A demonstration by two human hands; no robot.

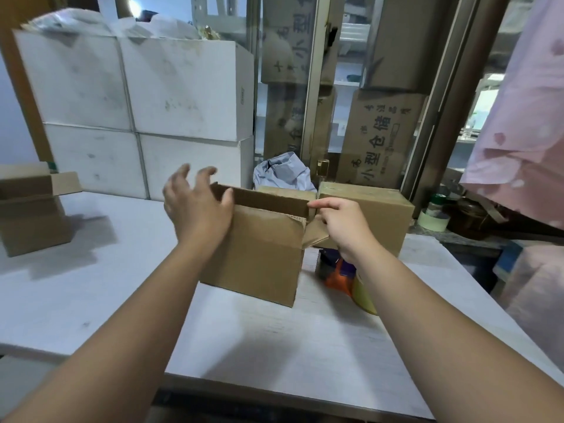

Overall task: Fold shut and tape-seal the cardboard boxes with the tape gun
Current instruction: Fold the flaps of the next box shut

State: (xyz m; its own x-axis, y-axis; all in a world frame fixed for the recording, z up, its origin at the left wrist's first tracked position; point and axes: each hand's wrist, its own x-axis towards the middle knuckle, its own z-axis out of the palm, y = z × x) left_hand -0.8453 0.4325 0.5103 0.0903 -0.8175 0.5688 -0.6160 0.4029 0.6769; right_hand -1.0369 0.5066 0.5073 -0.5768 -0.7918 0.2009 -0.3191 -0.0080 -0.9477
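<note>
The white counter [274, 346] is carrying a brown box [256, 257] at its middle, top still unfolded. The left hand [198, 206] is hovering at the box's left end, grip released, fingers spread. The right hand [341, 221] is pinching the upright far flap [268, 198] at its right corner. The tape gun [338, 276] is lying just right of the box.

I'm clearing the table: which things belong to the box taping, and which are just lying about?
Job: middle box, open left box, right box, tape gun.
Lying about: tape roll, grey bag, white boxes, pink cloth.
</note>
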